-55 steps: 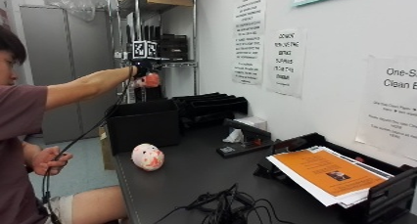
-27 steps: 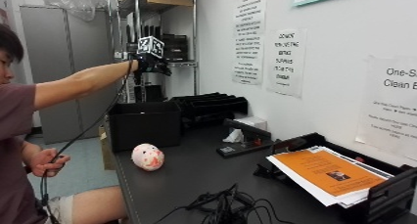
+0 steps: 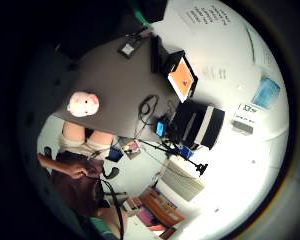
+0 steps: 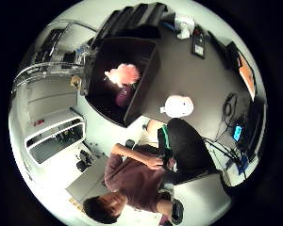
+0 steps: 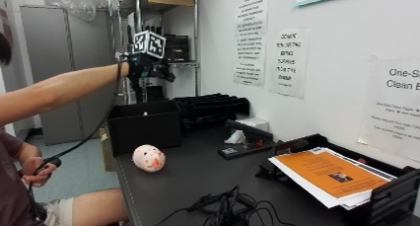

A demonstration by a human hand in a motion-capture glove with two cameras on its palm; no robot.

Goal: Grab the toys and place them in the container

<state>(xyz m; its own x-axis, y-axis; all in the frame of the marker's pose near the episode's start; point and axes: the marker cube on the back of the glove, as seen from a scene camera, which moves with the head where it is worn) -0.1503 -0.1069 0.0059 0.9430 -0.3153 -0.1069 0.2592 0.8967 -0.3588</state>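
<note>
- Outside view: the gloved right hand (image 5: 146, 68) hangs in the upper left of the frame, above the black container (image 5: 146, 126) at the worktop's (image 5: 197, 171) far end. Its fingers appear to hang relaxed with nothing in them, though dark clutter behind makes this hard to read. A round pale toy with pink marks (image 5: 149, 158) lies on the worktop just in front of the container, left of centre.
- That toy looks soft, light and plush; in my judgement it would squash a little and not slip, so cupping it round its middle from above should serve.
- Thumb-side palm view: this alone looks into the container (image 4: 146, 75) and shows a pink fluffy toy (image 4: 122, 74) already inside, with something darker beside it; the pale toy (image 4: 179, 106) lies outside its wall.
- Little-finger-side palm view: only the pale toy (image 3: 83, 104) on the worktop, near its edge; the container's inside is hidden.
</note>
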